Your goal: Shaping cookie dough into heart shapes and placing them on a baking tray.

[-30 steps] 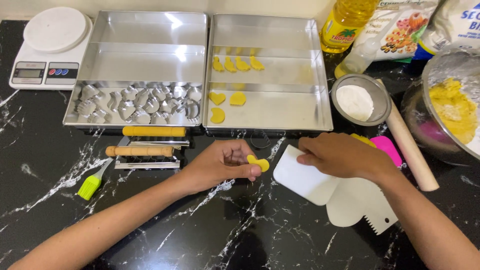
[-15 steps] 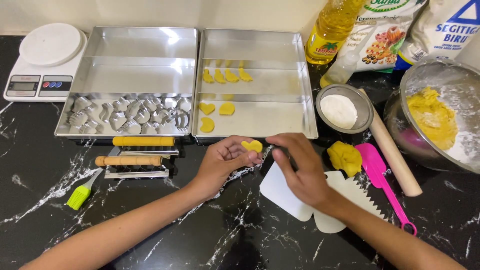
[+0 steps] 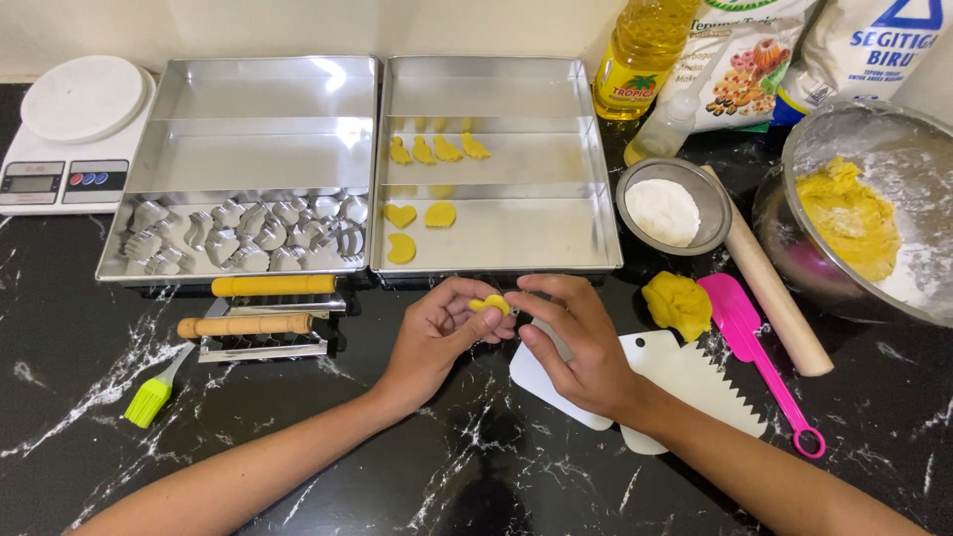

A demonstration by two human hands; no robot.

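A small yellow dough piece (image 3: 489, 304) is pinched between the fingers (image 3: 475, 316) of the left hand (image 3: 437, 337) and the fingertips of the right hand (image 3: 576, 342), just in front of the near edge of the right tray (image 3: 586, 213). Both hands are closed on it, palms turned inward, forearms reaching in from the near edge of the table (image 3: 60, 397). White scrapers (image 3: 685, 382) lie under the right wrist. Seven shaped pieces (image 3: 437, 151) are already laid in the right tray, most of which is bare. A dough lump (image 3: 677, 303) beside the pink spatula (image 3: 749, 347) and more dough in the steel bowl (image 3: 893, 139) remain unshaped. Metal cutters (image 3: 248, 238) fill the left tray (image 3: 258, 109).
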